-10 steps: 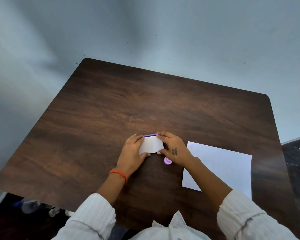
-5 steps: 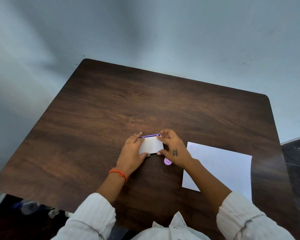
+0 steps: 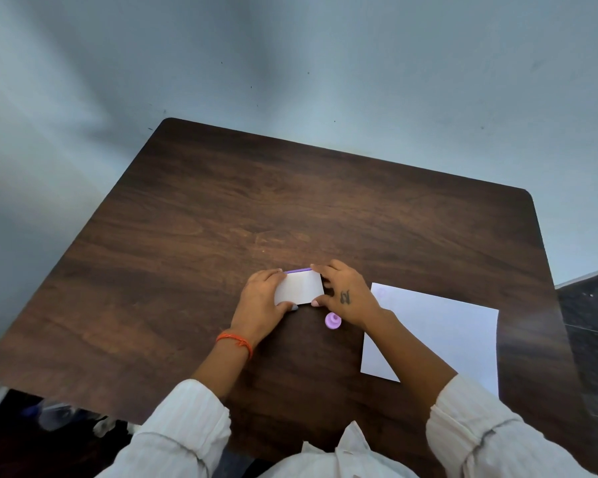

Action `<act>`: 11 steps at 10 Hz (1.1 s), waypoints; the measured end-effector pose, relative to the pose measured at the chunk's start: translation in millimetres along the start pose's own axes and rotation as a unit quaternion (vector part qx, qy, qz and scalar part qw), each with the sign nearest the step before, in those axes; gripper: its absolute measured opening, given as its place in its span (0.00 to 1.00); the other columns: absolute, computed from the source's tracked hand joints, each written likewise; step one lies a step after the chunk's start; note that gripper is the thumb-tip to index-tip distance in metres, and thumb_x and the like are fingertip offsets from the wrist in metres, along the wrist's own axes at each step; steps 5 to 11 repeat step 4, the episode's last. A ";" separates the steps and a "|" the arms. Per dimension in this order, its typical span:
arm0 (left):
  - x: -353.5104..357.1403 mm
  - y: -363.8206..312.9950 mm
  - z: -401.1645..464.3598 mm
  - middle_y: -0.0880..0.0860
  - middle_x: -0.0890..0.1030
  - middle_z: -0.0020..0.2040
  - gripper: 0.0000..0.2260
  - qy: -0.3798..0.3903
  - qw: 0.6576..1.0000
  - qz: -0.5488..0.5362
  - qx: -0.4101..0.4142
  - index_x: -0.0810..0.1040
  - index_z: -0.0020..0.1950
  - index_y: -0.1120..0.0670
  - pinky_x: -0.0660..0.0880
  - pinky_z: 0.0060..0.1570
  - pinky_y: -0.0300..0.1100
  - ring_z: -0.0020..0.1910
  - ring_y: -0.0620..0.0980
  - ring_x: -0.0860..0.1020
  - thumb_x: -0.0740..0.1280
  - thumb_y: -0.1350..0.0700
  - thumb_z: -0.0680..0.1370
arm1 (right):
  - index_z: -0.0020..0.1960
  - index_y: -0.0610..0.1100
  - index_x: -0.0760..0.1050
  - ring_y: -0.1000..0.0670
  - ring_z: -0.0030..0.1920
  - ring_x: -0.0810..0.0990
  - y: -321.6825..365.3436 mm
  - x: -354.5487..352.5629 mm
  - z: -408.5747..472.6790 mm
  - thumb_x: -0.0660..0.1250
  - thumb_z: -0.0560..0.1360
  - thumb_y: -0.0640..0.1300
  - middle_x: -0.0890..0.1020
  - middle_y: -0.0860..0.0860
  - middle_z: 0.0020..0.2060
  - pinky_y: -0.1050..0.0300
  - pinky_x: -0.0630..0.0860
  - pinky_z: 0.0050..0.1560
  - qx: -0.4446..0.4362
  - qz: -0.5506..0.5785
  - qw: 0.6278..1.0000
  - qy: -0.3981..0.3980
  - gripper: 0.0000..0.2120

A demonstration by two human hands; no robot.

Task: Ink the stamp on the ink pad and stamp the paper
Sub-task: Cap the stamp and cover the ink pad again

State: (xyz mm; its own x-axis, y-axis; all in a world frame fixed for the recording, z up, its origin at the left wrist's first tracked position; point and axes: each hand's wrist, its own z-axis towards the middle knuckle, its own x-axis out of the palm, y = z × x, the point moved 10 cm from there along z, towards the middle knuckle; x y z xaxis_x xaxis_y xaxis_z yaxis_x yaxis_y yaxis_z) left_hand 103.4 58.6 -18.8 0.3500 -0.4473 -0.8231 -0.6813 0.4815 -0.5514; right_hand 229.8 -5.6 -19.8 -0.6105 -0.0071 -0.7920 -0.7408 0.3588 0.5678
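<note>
Dark brown wood-grain table takes up most of the shot, with both hands working on a small white rectangular ink pad case that shows a thin purple strip along its far edge. Left hand comes in from the lower left, wrist low with an orange thread bracelet on it, fingers curled over the case's left end and the thumb tucked along the near edge, so it's clamped on there pretty snug. Right hand mirrors it from the other side: fingertips hooked on the far right corner, thumb pinching the near right corner, back of the hand facing up with a small dark tattoo on it. Can't honestly tell whether the lid is cracked open at all, the hands cover both ends. Sitting on the table just under the right wrist is the little round lilac plastic stamp, knob up, nobody touching it. Off to the right lies the white sheet of paper, flat on the table, partly covered by the right forearm. Both arms are in rolled-up white striped sleeves.
</note>
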 end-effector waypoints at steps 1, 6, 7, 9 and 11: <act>-1.8 1.3 2.5 0.55 0.73 0.66 0.31 -0.004 1.000 -0.011 -0.010 0.69 0.66 0.55 0.62 0.66 0.45 0.66 0.53 0.67 0.75 0.52 0.66 | 0.68 0.44 0.65 0.45 0.57 0.74 3.6 0.3 2.7 0.74 0.67 0.44 0.73 0.44 0.59 0.54 0.74 0.58 0.000 -0.017 1.000 0.021 0.33; -6.0 0.1 4.0 0.55 0.74 0.63 0.31 -0.003 0.998 -0.060 -0.019 0.71 0.64 0.55 0.61 0.58 0.39 0.62 0.54 0.68 0.76 0.55 0.63 | 0.67 0.40 0.65 0.43 0.58 0.72 18.7 -0.5 4.4 0.74 0.67 0.45 0.68 0.43 0.62 0.52 0.72 0.58 -0.006 -0.070 0.995 0.069 0.32; -6.0 0.1 4.0 0.55 0.74 0.63 0.31 -0.003 0.998 -0.060 -0.019 0.71 0.64 0.55 0.61 0.58 0.39 0.62 0.54 0.68 0.76 0.55 0.63 | 0.67 0.40 0.65 0.43 0.58 0.72 18.7 -0.5 4.4 0.74 0.67 0.45 0.68 0.43 0.62 0.52 0.72 0.58 -0.006 -0.070 0.995 0.069 0.32; -6.0 0.1 4.0 0.55 0.74 0.63 0.31 -0.003 0.998 -0.060 -0.019 0.71 0.64 0.55 0.61 0.58 0.39 0.62 0.54 0.68 0.76 0.55 0.63 | 0.67 0.40 0.65 0.43 0.58 0.72 18.7 -0.5 4.4 0.74 0.67 0.45 0.68 0.43 0.62 0.52 0.72 0.58 -0.006 -0.070 0.995 0.069 0.32; -6.0 0.1 4.0 0.55 0.74 0.63 0.31 -0.003 0.998 -0.060 -0.019 0.71 0.64 0.55 0.61 0.58 0.39 0.62 0.54 0.68 0.76 0.55 0.63 | 0.67 0.40 0.65 0.43 0.58 0.72 18.7 -0.5 4.4 0.74 0.67 0.45 0.68 0.43 0.62 0.52 0.72 0.58 -0.006 -0.070 0.995 0.069 0.32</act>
